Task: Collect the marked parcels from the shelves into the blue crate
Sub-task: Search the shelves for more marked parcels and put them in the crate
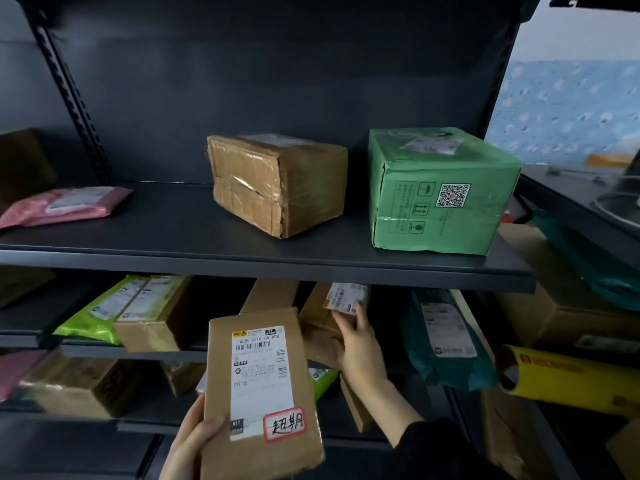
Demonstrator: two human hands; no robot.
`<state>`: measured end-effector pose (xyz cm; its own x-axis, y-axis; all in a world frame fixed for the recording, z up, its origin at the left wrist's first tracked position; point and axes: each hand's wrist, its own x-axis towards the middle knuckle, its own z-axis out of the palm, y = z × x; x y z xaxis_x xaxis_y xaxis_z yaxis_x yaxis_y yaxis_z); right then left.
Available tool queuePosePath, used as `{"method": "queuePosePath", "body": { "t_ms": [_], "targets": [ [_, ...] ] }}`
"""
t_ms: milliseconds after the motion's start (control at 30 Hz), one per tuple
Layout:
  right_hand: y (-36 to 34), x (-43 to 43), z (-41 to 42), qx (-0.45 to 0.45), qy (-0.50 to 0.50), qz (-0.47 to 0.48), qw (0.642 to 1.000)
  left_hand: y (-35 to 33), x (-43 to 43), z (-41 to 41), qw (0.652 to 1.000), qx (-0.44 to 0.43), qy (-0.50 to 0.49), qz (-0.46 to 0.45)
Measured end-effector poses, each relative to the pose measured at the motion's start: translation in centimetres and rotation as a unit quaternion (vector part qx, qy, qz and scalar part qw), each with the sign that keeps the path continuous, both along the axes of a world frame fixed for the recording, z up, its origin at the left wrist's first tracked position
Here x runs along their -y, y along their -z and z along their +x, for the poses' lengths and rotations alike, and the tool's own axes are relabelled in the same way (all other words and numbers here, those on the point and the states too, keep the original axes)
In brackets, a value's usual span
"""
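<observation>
While my left hand (pixel 188 441) is clamped on the bottom left corner of the marked parcel (pixel 259 393), thumb on the front, I can read pretty much all of it. The white label says "502B C018-QG PDD" over a barcode, then "C018" again lower down. There's a red-bordered sticker (pixel 284 424) at the bottom right with 超期 handwritten on it. It's a flat brown carton, held upright in front of the lower shelves and not resting on anything.

My right hand (pixel 356 344) is on a brown parcel (pixel 318 327) tucked just under the front edge of the top shelf (pixel 242 265). The fingers are straight and laid flat against it, tips touching the lower edge of its white shipping label (pixel 346 296). That print is too small to read.

On the top shelf, a brown box (pixel 277 185) wrapped in clear tape sits around the middle. A green box (pixel 440 188) sits near the right end, with a QR code and handling symbols on its side. Both have a label on top, unreadable. A pink mailer (pixel 65 204) lies at the left end.

On the left part of the middle shelf (pixel 104 349), a lime-green mailer (pixel 93 317) and a taped carton (pixel 152 320) touch each other at the front edge. Toward the right end stands a teal mailer (pixel 446 341), label blurred. Off the right side is a yellow roll (pixel 571 379) with red print I can't make out, among cardboard boxes.
</observation>
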<state>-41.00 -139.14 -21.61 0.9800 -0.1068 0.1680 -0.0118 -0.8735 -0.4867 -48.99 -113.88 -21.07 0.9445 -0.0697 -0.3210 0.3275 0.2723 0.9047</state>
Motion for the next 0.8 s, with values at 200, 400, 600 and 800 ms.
{"method": "queuePosePath", "body": {
  "t_ms": [200,400,600,800],
  "targets": [
    [1.3,1.1,-2.9,0.046,-0.034,-0.007,0.998,-0.3,-2.2,-1.1,1.0,-0.01,0.012,-0.009],
    [0.1,2.0,-3.9,0.034,-0.063,-0.006,0.997,-1.3,-3.6,-0.3,0.999,0.029,-0.017,-0.009],
    [-0.3,-0.2,-4.3,0.024,-0.006,0.027,0.999,-0.7,-3.7,0.4,0.999,0.024,-0.015,-0.039],
    [-0.7,-4.7,-1.8,-0.053,0.157,-0.052,0.985,-0.7,-3.0,0.8,0.999,0.02,-0.018,-0.033]
  ]
}}
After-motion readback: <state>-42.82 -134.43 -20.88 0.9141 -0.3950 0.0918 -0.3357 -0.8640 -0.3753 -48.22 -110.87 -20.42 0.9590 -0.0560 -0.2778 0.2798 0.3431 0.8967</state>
